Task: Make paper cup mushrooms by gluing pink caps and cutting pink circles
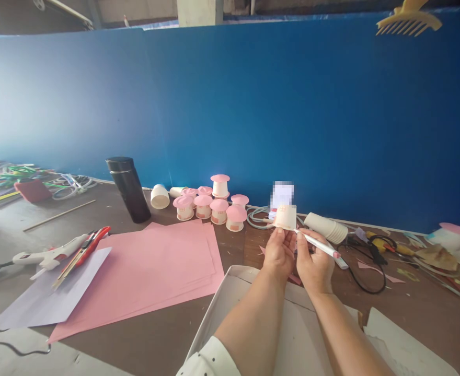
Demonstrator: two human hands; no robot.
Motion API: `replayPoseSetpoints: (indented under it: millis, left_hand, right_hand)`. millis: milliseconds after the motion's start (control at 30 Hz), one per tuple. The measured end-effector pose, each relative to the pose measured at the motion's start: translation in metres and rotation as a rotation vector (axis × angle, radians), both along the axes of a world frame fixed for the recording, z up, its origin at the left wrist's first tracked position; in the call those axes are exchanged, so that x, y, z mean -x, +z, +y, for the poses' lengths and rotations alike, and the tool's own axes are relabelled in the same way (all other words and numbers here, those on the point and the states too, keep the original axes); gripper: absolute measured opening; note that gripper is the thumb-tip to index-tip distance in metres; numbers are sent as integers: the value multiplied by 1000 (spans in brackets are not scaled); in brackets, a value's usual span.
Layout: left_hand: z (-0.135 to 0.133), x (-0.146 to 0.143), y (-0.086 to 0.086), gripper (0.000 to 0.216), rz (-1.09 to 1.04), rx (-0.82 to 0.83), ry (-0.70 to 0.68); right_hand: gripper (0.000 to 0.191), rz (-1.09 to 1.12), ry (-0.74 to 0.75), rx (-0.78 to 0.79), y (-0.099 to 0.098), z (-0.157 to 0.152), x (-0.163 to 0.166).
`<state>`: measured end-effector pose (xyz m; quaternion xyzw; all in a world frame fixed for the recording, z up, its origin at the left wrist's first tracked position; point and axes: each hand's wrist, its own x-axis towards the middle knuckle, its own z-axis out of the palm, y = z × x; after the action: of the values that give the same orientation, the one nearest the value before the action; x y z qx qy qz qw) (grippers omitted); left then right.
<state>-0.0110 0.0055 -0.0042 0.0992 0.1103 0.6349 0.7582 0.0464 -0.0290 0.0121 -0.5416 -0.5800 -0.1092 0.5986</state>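
My left hand (277,251) is closed on an upside-down white paper cup (286,218), gripping it from below near its rim. A small window is drawn in pink-orange on the cup's side. My right hand (315,266) pinches a white marker pen (319,244) with a pink end, its tip at the cup's lower right edge. Behind and left of my hands stand several small paper-cup houses (219,211) with round pink paper roofs; some have doors and windows drawn on them. Right of my hands lies a stack of white paper cups (326,228) on its side.
Pink paper sheets (155,261) lie left, with a white sheet (57,297), a glue gun (52,253) and a red utility knife (83,256). A black flask (128,190) stands behind. Under my forearms is a white box (230,303). Cables (371,287) and scraps lie right. A blue partition (253,104) rises behind.
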Motion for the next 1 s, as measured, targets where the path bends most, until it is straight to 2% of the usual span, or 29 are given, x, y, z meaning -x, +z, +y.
replayPoseSetpoints:
  millis: [133,367,1000]
  left_hand:
    - [-4,0,3,34,110,-88,-25]
    - [-6,-1,2,34,220,-93,-36]
    - [-5,-3,0,32,107,-103,-51]
  right_hand:
    - [24,12,-7,28,1,-1,1]
    - [24,21,5,60,1,-2,3]
    - [20,-20,-52,55,0,0,1]
